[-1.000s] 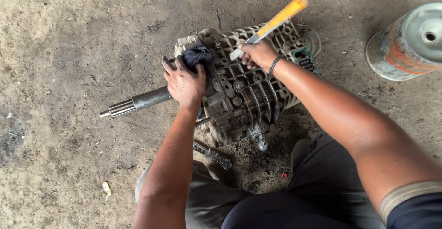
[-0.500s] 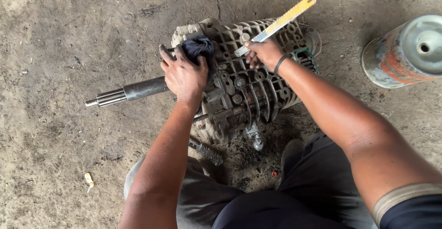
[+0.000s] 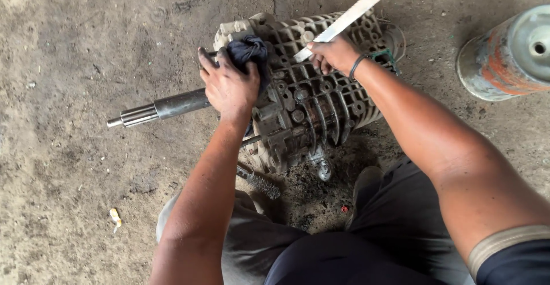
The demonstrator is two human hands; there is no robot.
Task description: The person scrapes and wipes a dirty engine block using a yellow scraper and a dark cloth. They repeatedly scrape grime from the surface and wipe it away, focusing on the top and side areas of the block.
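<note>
Two bare hands work over a ribbed metal gearbox casing point(image 3: 321, 101) that lies on its side on a stained concrete floor point(image 3: 69, 44). Left hand point(image 3: 229, 87) lies spread on the near end of the casing, its fingers point(image 3: 209, 61) only loosely curled and pressing down on a dark blue rag point(image 3: 249, 50); the rag bunches out beyond the fingertips and under the palm, so it is pinned rather than gripped tight. Just outside the thumb side of this hand a steel shaft point(image 3: 166, 106) sticks out of the casing, its splined tip well clear of the fingers.

Right hand point(image 3: 335, 54) is closed in a fist around the lower end of a flat pale blade with a toothed edge point(image 3: 355, 10) (it looks like a hacksaw blade). The blade runs up and away from the knuckles, while its short end pokes out below the fingers point(image 3: 318, 61) and touches the casing ribs. A dark band point(image 3: 358, 64) circles the wrist.

Below the left forearm, near the person's knees, a small wire brush point(image 3: 260, 183) lies on oily dirt beside the casing's underside. Well apart from the right hand's fingers, at the far right, stands a grey metal cylinder with orange patches point(image 3: 507, 56). A small pale scrap point(image 3: 116, 217) lies on the floor, far from either hand.
</note>
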